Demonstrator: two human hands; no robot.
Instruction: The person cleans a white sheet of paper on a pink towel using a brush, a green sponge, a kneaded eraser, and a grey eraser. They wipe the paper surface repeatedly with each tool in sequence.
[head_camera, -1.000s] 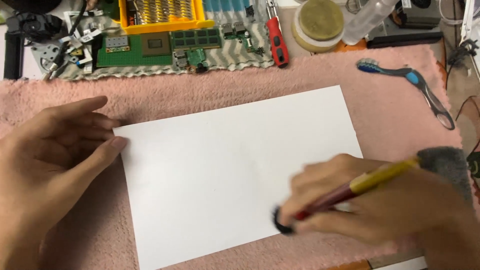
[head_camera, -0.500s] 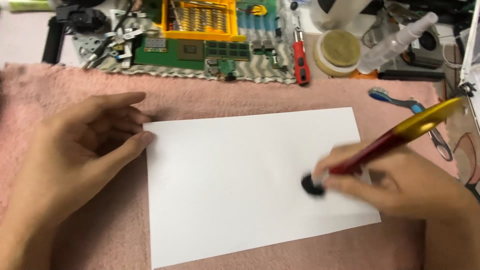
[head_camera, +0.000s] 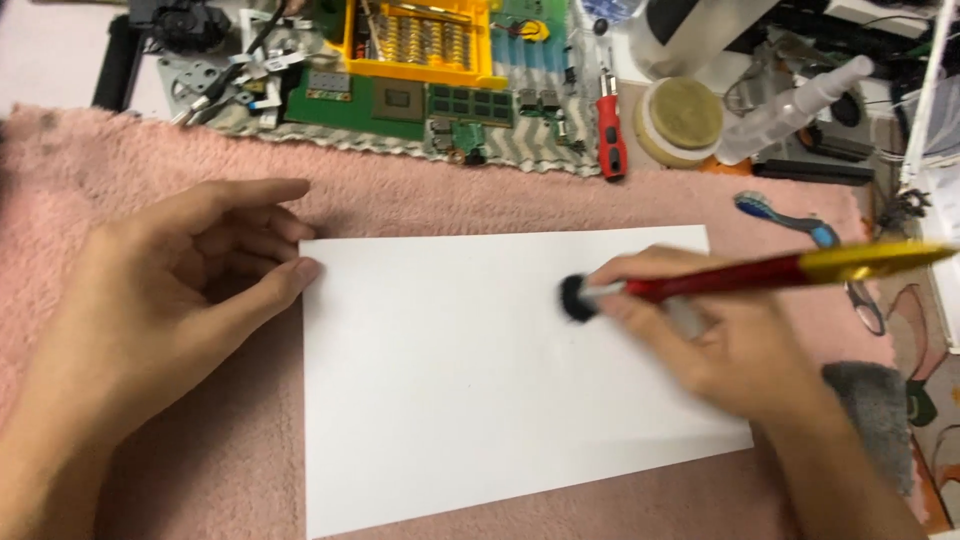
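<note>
A white sheet of paper (head_camera: 450, 370) lies on a pink fluffy towel (head_camera: 120, 160). My left hand (head_camera: 170, 300) rests on the towel with its fingers spread, thumb tip touching the sheet's upper left corner. My right hand (head_camera: 720, 330) grips a brush with a red and gold handle (head_camera: 790, 268). Its black bristle head (head_camera: 577, 298) touches the paper right of centre. The handle points to the right, past the sheet's edge.
Beyond the towel lie a green circuit board (head_camera: 400, 100), a yellow parts tray (head_camera: 420, 40), a red-handled screwdriver (head_camera: 610, 135), a round tin (head_camera: 682, 118) and a clear spray bottle (head_camera: 790, 105). A blue toothbrush (head_camera: 800, 222) and a grey cloth (head_camera: 880, 410) lie at right.
The brush head has travelled up the paper from its lower right area toward the upper right. My left hand stays at the sheet's left corner. The view has shifted.
</note>
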